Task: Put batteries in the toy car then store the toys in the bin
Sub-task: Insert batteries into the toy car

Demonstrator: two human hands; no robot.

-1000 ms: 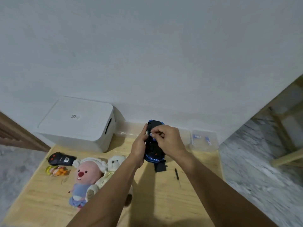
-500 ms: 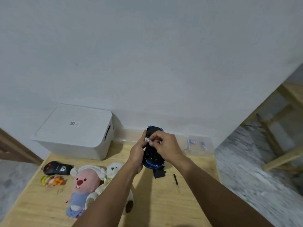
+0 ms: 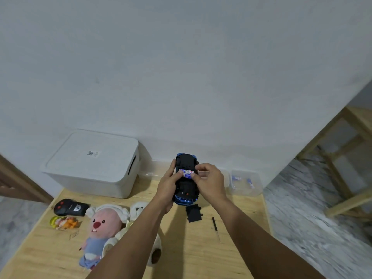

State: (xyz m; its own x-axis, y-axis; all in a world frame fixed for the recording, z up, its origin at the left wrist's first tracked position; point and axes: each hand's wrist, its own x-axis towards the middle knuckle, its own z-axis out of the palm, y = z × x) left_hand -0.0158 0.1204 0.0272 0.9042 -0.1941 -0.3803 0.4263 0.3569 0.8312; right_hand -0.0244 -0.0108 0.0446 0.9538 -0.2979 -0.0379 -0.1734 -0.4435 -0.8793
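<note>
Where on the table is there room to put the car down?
Bare wood lies near the front edge, right of the white bear and below the screwdriver, and between the black cover and the clear box. The left side is crowded with toys.

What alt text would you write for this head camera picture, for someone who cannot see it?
Two hands hold an upturned blue toy car above a wooden table; the left hand grips it while the right hand pinches a battery at its open compartment. Plush toys and a lidded white bin sit to the left.

Left hand (image 3: 168, 185) holds upturned toy car (image 3: 186, 178); right hand (image 3: 209, 183) presses batteries (image 3: 187, 171) in.
</note>
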